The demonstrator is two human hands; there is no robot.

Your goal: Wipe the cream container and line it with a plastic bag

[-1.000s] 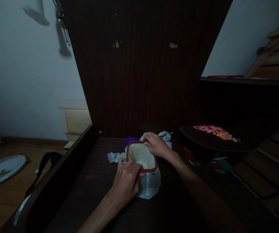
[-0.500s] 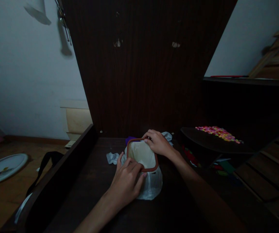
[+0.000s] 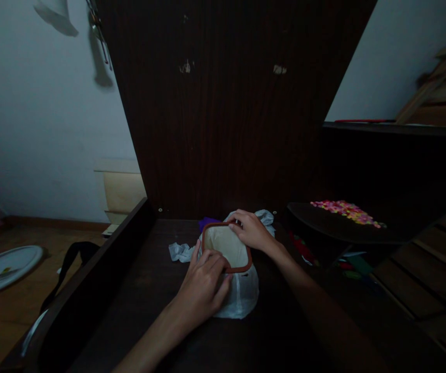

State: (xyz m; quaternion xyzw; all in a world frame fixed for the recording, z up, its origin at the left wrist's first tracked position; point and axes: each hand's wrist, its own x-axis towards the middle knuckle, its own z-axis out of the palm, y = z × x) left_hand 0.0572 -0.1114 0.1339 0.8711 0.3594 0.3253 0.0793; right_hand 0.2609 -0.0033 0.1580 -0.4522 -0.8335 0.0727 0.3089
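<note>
A small bin with rounded corners and a brown rim (image 3: 249,259) stands on the dark surface, lined with a pale plastic bag (image 3: 238,298). The bag hangs loosely outside the rim on the near side, and its inside shows pale. My left hand (image 3: 205,280) grips the near left part of the rim and bag, fingers curled over the edge and thumb outside. At the far right corner, my right hand (image 3: 249,228) pinches the rim and the bag. Crumpled bag plastic (image 3: 180,252) spreads out at the left, and more gathers behind my right hand.
Behind the bin rises a tall dark wooden panel (image 3: 230,129). A low dark side board (image 3: 102,269) runs along the left. Colourful small pieces (image 3: 347,211) lie on a shelf at the right. On the floor at left rests a white oval lid-like thing (image 3: 7,269).
Both hands stay on the rim with almost the same grip. The left fingers have shifted slightly along the near left edge, and the view has moved a little.
</note>
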